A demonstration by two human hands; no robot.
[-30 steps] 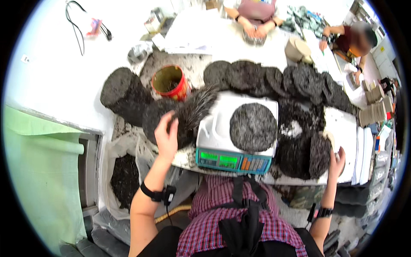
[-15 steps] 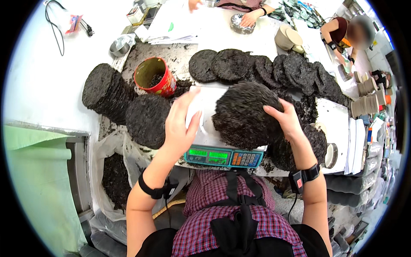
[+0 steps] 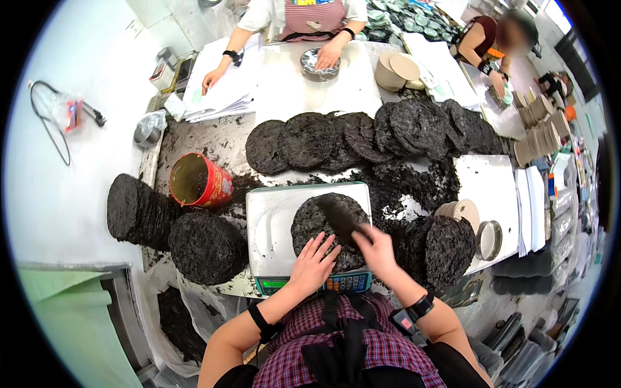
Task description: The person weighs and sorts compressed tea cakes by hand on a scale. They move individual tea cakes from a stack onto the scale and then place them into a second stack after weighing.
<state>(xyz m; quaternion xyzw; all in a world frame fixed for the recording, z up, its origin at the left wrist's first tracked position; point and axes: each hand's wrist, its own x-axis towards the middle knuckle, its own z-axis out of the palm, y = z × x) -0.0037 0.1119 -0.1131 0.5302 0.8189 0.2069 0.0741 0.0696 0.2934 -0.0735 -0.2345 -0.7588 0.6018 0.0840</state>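
Observation:
A dark, rough round cake [image 3: 310, 222] lies on the steel plate [image 3: 265, 216] of a scale with a teal keypad front [image 3: 346, 282]. My left hand [image 3: 315, 260] rests on the cake's lower left, fingers stretched out. My right hand [image 3: 374, 249] grips a blurred dark flap [image 3: 341, 216] over the cake's right part; whether it is attached to the cake is unclear. More dark round cakes [image 3: 207, 247] are stacked left of the scale and also right of it [image 3: 449, 252].
A red bucket [image 3: 213, 187] stands behind left, overlapping dark discs [image 3: 301, 141] behind the scale. Tan discs [image 3: 464, 210] and a metal ring [image 3: 488, 240] lie right. A bag of dark material [image 3: 178, 320] is below left. Two co-workers [image 3: 314, 16] [image 3: 479, 35] work across and at far right.
Both hands have come together on the scale: the left from the left stack, the right from the right one with dark material. The view has shifted, showing more of the co-worker opposite.

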